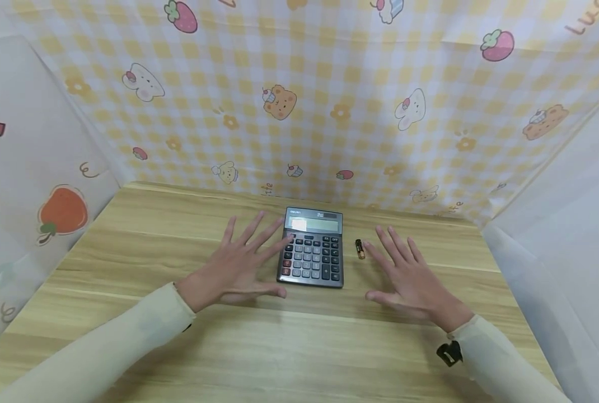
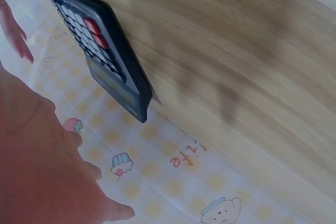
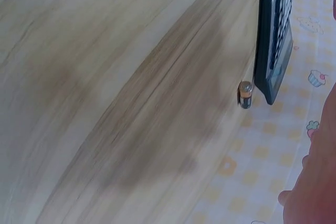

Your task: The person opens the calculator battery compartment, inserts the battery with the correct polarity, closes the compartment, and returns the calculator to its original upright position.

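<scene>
A dark grey desk calculator (image 1: 312, 246) lies face up on the wooden table, its display toward the back. Just right of it is a small black and copper battery (image 1: 360, 249). My left hand (image 1: 241, 260) is spread with straight fingers at the calculator's left side, its index fingertip overlapping the keys in the head view. My right hand (image 1: 405, 274), also spread, has its index fingertip close beside the battery. Neither hand holds anything. In the left wrist view the calculator (image 2: 100, 45) appears beyond the left hand (image 2: 42, 161); the right wrist view has the battery (image 3: 245, 95) near the calculator's corner.
Behind the table (image 1: 289, 347) hangs a yellow checked cloth (image 1: 319, 145) with cartoon prints. White sheets stand at the left (image 1: 22, 168) and right (image 1: 571, 207) sides. A black strap piece (image 1: 449, 354) sits at the right wrist.
</scene>
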The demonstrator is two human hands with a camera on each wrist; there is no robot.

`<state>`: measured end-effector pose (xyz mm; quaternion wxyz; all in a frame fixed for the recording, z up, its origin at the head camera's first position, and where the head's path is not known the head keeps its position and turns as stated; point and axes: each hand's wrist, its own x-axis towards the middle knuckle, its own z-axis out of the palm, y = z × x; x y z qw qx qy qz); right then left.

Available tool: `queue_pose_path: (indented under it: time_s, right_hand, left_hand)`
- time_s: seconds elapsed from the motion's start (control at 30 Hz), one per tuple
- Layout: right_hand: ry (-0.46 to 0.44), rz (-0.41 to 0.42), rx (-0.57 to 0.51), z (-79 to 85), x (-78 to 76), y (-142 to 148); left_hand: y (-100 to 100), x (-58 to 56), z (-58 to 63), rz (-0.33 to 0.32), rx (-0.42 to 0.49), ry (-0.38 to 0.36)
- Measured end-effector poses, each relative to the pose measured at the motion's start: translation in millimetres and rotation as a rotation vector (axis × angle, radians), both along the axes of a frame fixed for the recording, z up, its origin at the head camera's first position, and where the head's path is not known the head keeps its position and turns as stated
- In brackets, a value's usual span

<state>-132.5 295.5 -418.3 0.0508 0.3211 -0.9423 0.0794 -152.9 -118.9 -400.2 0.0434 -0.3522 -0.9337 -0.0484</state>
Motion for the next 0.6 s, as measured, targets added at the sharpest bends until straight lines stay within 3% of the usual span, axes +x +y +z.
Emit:
queue_pose_path:
  time_s: [0.6]
  right_hand:
    - [-0.001,-0.072,0.006,-4.4,1.2,27]
  left_hand:
    - [-17,-6.6,-2.5,0.085,-0.027,-0.042]
